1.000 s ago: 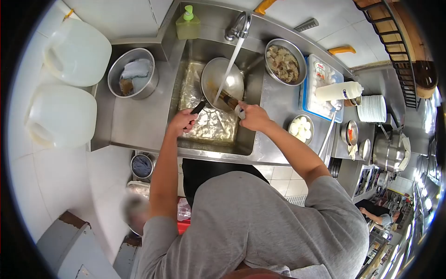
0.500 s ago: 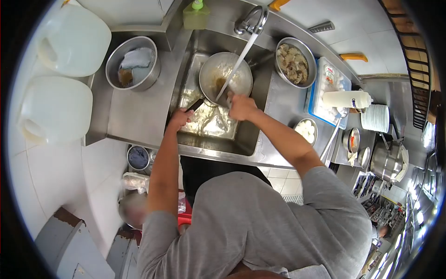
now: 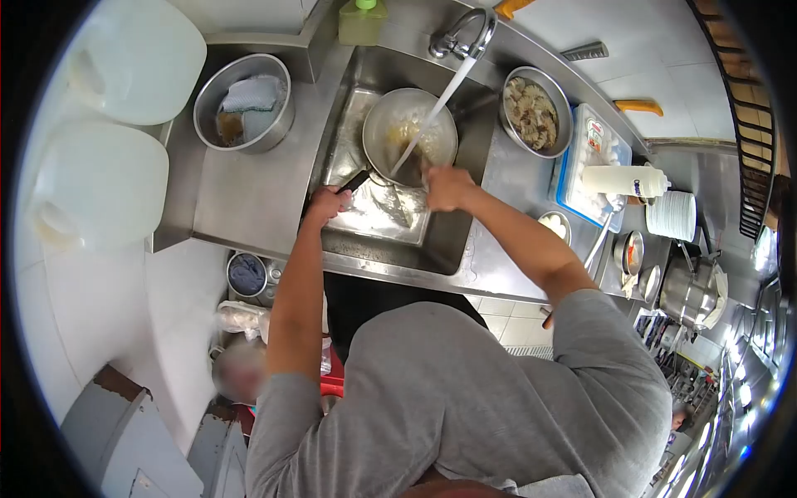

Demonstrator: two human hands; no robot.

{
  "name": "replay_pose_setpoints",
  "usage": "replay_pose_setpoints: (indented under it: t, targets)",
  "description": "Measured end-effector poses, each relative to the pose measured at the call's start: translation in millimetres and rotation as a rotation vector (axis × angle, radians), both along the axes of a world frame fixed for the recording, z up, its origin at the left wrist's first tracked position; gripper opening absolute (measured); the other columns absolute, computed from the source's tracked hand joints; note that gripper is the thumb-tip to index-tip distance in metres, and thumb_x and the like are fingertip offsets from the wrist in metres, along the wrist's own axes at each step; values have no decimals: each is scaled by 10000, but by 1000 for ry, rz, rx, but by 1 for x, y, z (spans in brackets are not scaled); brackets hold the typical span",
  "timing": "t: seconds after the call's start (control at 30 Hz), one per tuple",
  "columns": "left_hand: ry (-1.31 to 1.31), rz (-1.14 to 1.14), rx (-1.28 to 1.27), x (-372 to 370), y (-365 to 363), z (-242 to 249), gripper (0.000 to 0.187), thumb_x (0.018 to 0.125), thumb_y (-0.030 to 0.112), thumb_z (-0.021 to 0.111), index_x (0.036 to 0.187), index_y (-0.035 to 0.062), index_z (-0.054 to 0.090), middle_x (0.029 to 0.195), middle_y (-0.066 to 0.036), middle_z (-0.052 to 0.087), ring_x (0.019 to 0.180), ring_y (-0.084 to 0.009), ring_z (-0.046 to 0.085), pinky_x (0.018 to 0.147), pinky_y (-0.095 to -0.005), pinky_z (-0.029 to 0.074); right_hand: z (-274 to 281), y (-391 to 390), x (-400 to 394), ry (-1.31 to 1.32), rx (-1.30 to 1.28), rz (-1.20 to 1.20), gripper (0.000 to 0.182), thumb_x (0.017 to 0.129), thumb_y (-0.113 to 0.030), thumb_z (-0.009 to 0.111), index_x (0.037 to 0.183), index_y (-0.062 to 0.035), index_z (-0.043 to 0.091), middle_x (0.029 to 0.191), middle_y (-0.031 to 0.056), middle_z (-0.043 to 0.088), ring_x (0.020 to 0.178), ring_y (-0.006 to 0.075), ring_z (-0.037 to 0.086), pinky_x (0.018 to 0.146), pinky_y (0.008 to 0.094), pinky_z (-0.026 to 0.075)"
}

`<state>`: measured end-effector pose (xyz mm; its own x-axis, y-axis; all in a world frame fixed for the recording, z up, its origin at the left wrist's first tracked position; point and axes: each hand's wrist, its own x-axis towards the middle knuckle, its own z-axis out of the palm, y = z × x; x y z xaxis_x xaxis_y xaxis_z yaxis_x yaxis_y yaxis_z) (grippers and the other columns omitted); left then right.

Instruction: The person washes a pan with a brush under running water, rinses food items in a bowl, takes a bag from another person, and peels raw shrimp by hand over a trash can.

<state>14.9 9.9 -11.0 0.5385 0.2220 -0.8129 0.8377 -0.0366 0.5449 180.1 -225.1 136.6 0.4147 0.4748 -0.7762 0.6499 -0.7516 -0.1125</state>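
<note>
Bright light glares off the sink (image 3: 378, 220); fisheye edges bend.

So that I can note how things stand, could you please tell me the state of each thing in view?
Tap: running.
Pan: uncovered, wet, under the stream.
Sink: wet.
Left hand: closed on the pan's handle.
Right hand: closed; its tool is too blurred to name.
Pot: uncovered, cloths inside.
Food bowl: uncovered, well filled.
Plates: stacked.

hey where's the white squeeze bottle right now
In the head view, the white squeeze bottle lies across the blue-rimmed container on the counter, right of the sink, its nozzle end close to the stack of white plates.
</note>
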Motion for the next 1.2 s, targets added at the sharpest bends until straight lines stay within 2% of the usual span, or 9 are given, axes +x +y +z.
replay_pose_setpoints:
  t: [0.1,0.23,0.27,0.53,0.73,0.83,0.97,1.1,1.2]
  targets:
    - [-21,-16,-16,-8,-3,-7,369,909,367,702,1035,19,707,695,-41,644,536,-120,553,461,-299,403,18,-5,-35,-30,-26,182,581,726,-134,604,1280,19,513,1056,245,689,1024,367,677,840,466,556]
    - [-68,3,10,-3,-2,6,371,900,353,716,1051,15,702,682,-48,636,526,-123,557,452,-298,407,13,9,-2,-134,100,-23,500,676,-118,654,1151,33,611,997,216,710,968,365,698,764,449,570]
    - [2,-14,13,-1,0,7,367,890,338,731,1053,11,696,679,-49,634,541,-124,569,461,-303,415,9,5,-7,5,-96,114,518,689,-120,649,1181,32,584,1013,211,707,978,360,696,770,454,567]
    - [-37,-27,14,0,0,-2,312,920,335,684,1005,35,704,719,-63,655,587,-134,610,484,-291,445,-2,3,-31,-40,306,-164,915,640,-220,743,1469,-42,401,1090,253,685,1079,387,648,931,427,525]
    - [-25,-32,21,2,0,9,345,913,354,692,1009,23,704,707,-61,657,583,-141,604,484,-312,435,-23,18,-26,-121,395,-498,796,674,-204,690,1409,-55,425,1160,268,651,1122,422,618,961,479,505]
    - [-38,-40,53,0,0,-1,351,900,350,707,1028,23,704,726,-78,678,590,-149,616,505,-317,447,-6,13,-54,-60,350,-248,802,682,-193,683,1424,-54,413,1122,260,668,1089,418,636,946,471,515]
    - [-19,-41,34,-1,0,0,386,890,371,715,1019,8,696,729,-87,678,592,-154,619,515,-321,454,-33,6,-9,-167,423,-474,870,675,-215,686,1472,-53,375,1087,255,678,1068,401,650,940,449,522]
    - [-17,-47,22,-2,1,-7,364,888,355,721,1009,12,700,740,-82,671,568,-152,607,492,-300,449,-9,10,-43,-91,296,-202,891,650,-231,733,1476,-91,429,1125,241,674,1073,356,657,931,420,525]
    - [-34,-20,11,1,-1,3,351,898,356,711,979,14,701,735,-82,666,557,-152,602,480,-298,443,-18,10,-16,-52,314,-436,886,653,-240,716,1476,-94,422,1150,253,658,1069,379,652,933,428,525]
